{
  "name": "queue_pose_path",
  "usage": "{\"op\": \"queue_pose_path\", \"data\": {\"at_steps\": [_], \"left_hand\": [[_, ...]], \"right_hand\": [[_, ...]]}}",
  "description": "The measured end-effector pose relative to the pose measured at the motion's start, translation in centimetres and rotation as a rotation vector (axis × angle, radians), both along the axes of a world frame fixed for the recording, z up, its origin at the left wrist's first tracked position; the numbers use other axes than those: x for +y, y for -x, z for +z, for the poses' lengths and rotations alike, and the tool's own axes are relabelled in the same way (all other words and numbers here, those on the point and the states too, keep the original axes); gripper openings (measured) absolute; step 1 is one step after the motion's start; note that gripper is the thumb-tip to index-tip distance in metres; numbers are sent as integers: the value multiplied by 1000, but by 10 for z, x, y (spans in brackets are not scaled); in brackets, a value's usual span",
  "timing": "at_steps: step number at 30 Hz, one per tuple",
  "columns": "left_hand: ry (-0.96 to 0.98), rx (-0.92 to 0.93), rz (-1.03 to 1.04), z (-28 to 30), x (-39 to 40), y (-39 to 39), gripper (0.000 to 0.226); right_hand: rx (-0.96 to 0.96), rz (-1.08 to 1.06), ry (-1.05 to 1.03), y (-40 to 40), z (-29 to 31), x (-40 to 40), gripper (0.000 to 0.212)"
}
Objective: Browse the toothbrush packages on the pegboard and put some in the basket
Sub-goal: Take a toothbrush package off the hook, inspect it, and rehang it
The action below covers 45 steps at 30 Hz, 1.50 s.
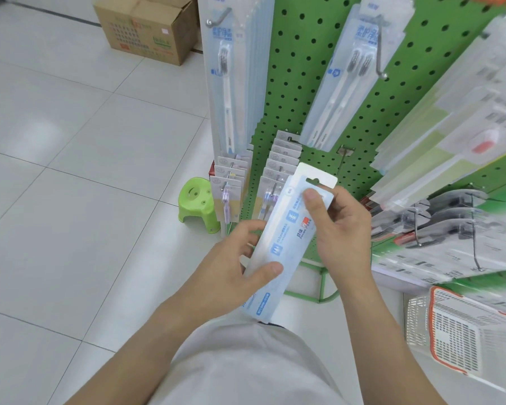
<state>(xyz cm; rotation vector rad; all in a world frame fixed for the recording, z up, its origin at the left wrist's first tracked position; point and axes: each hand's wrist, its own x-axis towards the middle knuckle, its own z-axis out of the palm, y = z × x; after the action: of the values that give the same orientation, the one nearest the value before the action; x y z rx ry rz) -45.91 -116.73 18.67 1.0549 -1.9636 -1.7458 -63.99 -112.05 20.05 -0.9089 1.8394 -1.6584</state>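
I hold one pale blue toothbrush package (287,229) with both hands in front of the green pegboard (310,54), its back side with printed text facing me. My left hand (234,267) grips its lower half, thumb on top. My right hand (339,226) pinches its upper end just below the hang tab. More toothbrush packages (231,83) hang on hooks at the upper left, and another hanging pack (342,80) sits at the upper middle. The white basket (462,331) with an orange rim stands at the lower right, on the floor.
Small card packs (281,162) hang low on the board. Rows of blurred packages (456,127) fill the right side. A green plastic stool (197,204) stands on the tiled floor by the rack's foot. A cardboard box (149,27) sits at the far upper left.
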Motion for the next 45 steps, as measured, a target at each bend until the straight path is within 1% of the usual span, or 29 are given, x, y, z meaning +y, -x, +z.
{"op": "queue_pose_path", "data": {"at_steps": [2,4,6,7,8,10,11,12,14,16,18,19,21,23,26,30,35,39,43,45], "left_hand": [[51,10,25,1,0,5,37],[38,34,77,2,-4,8,25],[8,59,91,3,-7,8,25],[25,70,93,5,-10,9,32],[69,81,99,5,-10,9,44],[261,128,111,5,-6,10,79],[377,151,99,5,-3,11,93],[478,163,73,6,2,14,101],[629,155,-12,9,10,21,108],[684,141,-66,12,15,29,109],[608,169,-39,15,13,33,101],[537,193,2,19,10,34,92],[388,266,92,28,1,33,66],[278,362,116,40,-4,32,46],[217,424,119,51,-7,35,33],[125,519,136,61,-14,40,33],[93,615,109,72,-26,46,29],[125,678,131,84,-29,50,33],[147,713,129,94,-27,60,32],[149,713,132,98,-26,65,35]], "right_hand": [[-19,21,18,-3,7,1,8],[-24,98,28,-6,14,3,8],[-29,188,41,-7,20,7,8],[-27,206,54,-7,23,8,12],[-17,206,61,-8,24,9,16],[8,138,84,-13,25,9,24],[19,80,104,-15,26,8,26],[17,22,134,-18,28,7,26],[-28,-57,201,-23,32,5,22],[-23,-57,216,-26,38,4,22],[25,-12,223,-28,43,3,26],[49,20,226,-28,45,5,27],[129,85,208,-24,49,8,32],[199,133,188,-19,52,11,37],[257,169,187,-12,56,12,37],[320,137,235,-7,58,11,28],[410,131,336,-4,63,12,41],[482,30,438,1,70,11,39],[490,-49,481,3,75,9,48],[482,-78,475,5,77,9,47]]}}
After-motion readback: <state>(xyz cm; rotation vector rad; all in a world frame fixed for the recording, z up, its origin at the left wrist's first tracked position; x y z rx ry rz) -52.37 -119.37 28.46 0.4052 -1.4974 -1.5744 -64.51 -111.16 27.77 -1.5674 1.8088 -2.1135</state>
